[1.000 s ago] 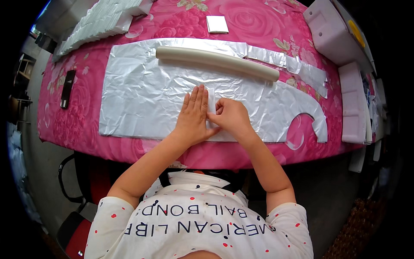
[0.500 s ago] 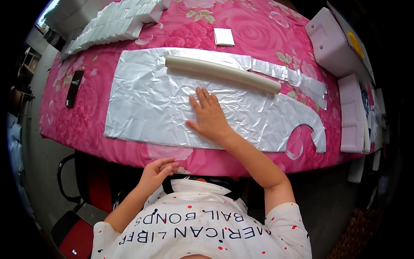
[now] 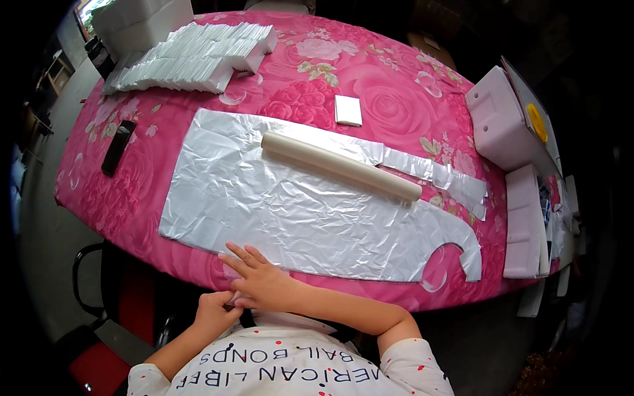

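My left hand [image 3: 214, 312] is at the table's near edge, fingers closed in a pinch; a small pale bit shows at its fingertips, too small to name. Touching it from the right is my right hand [image 3: 261, 282], its thumb side against the left fingers and its other fingers spread over the near edge of a silvery-white plastic sheet [image 3: 218, 191]. The sheet lies flat and wrinkled, cut like a vest bag with two strap-like ends at the right. Across its far part rests a pale beige tube [image 3: 340, 166], touched by neither hand.
A pink flowered cloth [image 3: 389, 72] covers the table. A small white folded packet [image 3: 348, 110] lies beyond the sheet, a black phone [image 3: 119, 148] to the left. Rows of white folded packets [image 3: 191, 59] stand at far left, white foam boxes [image 3: 492, 119] at right. Chairs [image 3: 99, 360] are at lower left.
My right hand has left the middle of the sheet and come back toward me to meet the left hand. The whole scene sits lower in view; tube and sheet stay in place.
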A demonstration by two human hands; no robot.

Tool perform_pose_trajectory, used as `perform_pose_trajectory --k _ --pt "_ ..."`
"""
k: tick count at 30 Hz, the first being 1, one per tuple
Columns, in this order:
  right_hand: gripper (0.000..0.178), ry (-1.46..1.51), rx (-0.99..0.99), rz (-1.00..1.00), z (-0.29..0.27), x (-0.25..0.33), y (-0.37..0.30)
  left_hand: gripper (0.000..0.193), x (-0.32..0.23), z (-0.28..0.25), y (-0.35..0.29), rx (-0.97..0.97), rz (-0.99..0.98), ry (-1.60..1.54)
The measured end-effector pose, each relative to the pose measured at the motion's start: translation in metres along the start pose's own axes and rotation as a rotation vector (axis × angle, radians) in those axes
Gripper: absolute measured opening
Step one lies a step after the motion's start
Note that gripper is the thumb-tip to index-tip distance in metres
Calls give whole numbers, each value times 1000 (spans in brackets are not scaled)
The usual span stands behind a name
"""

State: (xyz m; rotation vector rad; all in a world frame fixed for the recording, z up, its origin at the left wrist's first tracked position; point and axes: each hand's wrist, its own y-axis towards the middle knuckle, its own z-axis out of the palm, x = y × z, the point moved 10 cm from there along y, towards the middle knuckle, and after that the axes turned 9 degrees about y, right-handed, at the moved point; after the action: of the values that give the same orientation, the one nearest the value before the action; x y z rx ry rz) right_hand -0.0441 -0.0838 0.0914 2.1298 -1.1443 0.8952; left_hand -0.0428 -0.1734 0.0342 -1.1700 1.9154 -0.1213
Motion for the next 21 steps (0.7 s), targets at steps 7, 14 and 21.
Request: perform_pose_trajectory --k 7,14,21 --pt "13 41 -594 79 -179 -106 -22 31 -61 -57 2 -449 378 32" --pt "32 15 -1207 694 -341 -291 -88 29 -71 -43 4 -363 468 44" --pt "48 -609 -946 1014 -338 -265 -77 30 -66 -52 5 -443 483 132"
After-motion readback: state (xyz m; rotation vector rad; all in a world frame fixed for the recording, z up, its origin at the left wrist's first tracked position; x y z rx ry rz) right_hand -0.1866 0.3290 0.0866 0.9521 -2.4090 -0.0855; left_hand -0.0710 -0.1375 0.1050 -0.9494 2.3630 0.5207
